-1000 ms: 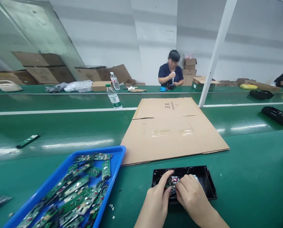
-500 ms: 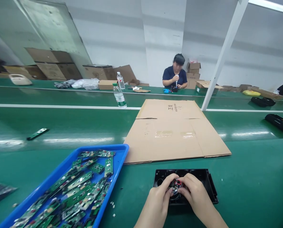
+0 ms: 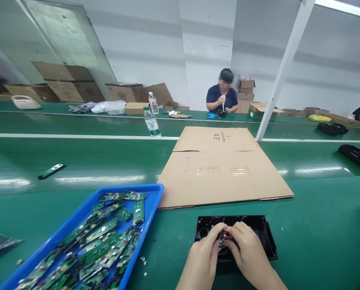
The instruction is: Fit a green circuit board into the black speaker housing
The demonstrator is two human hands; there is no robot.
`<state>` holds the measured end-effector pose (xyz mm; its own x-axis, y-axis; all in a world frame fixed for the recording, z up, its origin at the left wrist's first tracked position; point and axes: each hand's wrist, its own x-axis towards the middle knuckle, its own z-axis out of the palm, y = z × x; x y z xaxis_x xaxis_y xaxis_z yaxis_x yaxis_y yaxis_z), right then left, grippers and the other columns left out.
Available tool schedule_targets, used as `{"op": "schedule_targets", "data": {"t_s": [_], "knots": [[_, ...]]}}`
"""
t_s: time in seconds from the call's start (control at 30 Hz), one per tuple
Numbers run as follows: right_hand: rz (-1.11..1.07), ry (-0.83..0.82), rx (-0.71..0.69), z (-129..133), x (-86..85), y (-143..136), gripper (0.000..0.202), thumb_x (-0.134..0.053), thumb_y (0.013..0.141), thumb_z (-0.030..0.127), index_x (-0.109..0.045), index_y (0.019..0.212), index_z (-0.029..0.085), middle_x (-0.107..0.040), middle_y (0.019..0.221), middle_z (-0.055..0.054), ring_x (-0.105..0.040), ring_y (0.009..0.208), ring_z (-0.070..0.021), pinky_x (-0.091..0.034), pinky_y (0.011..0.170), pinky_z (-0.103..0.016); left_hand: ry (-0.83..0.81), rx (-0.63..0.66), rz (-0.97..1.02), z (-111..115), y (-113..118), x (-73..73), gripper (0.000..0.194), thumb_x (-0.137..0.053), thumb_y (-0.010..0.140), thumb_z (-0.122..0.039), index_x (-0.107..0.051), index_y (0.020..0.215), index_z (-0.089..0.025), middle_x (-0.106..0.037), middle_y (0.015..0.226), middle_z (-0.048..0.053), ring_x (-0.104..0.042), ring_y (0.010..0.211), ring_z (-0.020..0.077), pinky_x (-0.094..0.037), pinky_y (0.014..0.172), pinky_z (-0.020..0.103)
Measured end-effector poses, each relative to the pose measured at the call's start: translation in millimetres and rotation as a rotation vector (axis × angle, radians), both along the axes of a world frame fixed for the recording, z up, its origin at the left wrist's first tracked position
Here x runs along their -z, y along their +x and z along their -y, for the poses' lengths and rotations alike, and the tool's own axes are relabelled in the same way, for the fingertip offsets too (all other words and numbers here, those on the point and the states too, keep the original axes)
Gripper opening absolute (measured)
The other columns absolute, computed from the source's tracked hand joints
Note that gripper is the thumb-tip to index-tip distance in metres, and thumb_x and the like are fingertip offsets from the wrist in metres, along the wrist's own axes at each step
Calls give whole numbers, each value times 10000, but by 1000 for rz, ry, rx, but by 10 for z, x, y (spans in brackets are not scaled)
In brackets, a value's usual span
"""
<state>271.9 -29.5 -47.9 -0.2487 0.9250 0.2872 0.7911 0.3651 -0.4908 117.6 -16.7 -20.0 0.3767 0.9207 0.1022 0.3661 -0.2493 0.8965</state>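
Two hands work inside a black plastic case (image 3: 266, 237) on a green counter (image 3: 319, 241).

Left hand (image 3: 201, 257) and right hand (image 3: 248, 251) meet, fingers pinching a small red-ringed part (image 3: 227, 235) over the case's middle, steadying it; a blue tray (image 3: 151, 197) of circuit boards (image 3: 107, 237) sits just left.

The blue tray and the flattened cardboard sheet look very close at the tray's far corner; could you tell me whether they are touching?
Cannot tell. In the head view the blue tray corner overlaps the cardboard sheet near edge, with no gap visible, but the angle cannot show contact.
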Motion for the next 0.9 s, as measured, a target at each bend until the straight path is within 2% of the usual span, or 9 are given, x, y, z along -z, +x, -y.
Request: {"op": "schedule_targets", "data": {"t_s": [0.1, 0.23, 0.33, 0.4, 0.47, 0.57, 0.63, 0.77, 0.9], "knots": [[8, 6, 9, -2, -16, -6, 113, -446, 900, 105, -496, 873, 203, -541, 785, -14, -500, 702, -181, -404, 606, -295, 14, 5, -4, -1, -3, 12, 352, -339, 874, -124, -551, 1131, -235, -718, 721, 4, -702, 657, 142, -516, 608, 177], [-28, 18, 20, -29, -28, 8, 108, -509, 871, 111, -506, 911, 211, -571, 863, -24, -526, 779, -193, -440, 663, -306, 59, -82, -70, 14, -21, 85, 346, -359, 878, -162, -540, 1164, -235, -731, 667, 2, -704, 579, 164, -533, 564, 212], [-50, 5, 118, -42, -10, 27, 152, -577, 830, 140, -485, 930, 209, -575, 881, -33, -557, 803, -201, -463, 667, -299, 75, -157, -123, 32, -45, 168, 362, -381, 878, -205, -508, 1217, -215, -762, 733, 33, -728, 604, 187, -550, 550, 230], [-30, -41, 180, -42, 1, 27, 84, -499, 873, 136, -467, 901, 208, -581, 828, -26, -575, 741, -180, -458, 621, -267, 99, -207, -168, 38, -57, 220, 352, -388, 879, -222, -513, 1208, -211, -774, 770, 49, -742, 635, 204, -555, 534, 235], [83, -128, 207, -41, -4, 12, 156, -414, 881, 64, -467, 899, 210, -609, 800, -22, -600, 718, -166, -436, 592, -238, 164, -254, -227, 40, -58, 265, 330, -380, 887, -231, -530, 1180, -214, -776, 749, 50, -746, 624, 221, -550, 506, 244], [295, -256, 236, -48, -33, -26, 268, -474, 781, -26, -492, 916, 205, -654, 753, -21, -641, 712, -191, -376, 536, -231, 311, -319, -301, 45, -38, 316, 304, -348, 910, -245, -539, 1146, -224, -775, 716, 46, -746, 597, 245, -538, 478, 263], [350, -298, 255, -58, -53, -52, 314, -521, 716, -52, -512, 907, 197, -667, 722, -32, -653, 674, -219, -311, 487, -237, 382, -345, -329, 55, -27, 327, 297, -317, 928, -254, -533, 1130, -225, -776, 720, 48, -746, 595, 252, -535, 484, 272], [372, -330, 287, -90, -82, -99, 370, -506, 659, -95, -542, 906, 178, -674, 710, -72, -654, 631, -252, -209, 456, -245, 376, -284, -350, 83, -43, 270, 275, -349, 928, -240, -514, 1146, -212, -784, 765, 59, -748, 609, 248, -513, 451, 256], [300, -338, 284, -124, -119, -120, 370, -482, 652, -107, -567, 881, 171, -670, 804, -78, -649, 677, -246, -247, 478, -242, 319, -208, -431, 103, -64, 202, 281, -397, 892, -166, -549, 1124, -208, -780, 745, 56, -740, 579, 262, -505, 446, 267]]}}
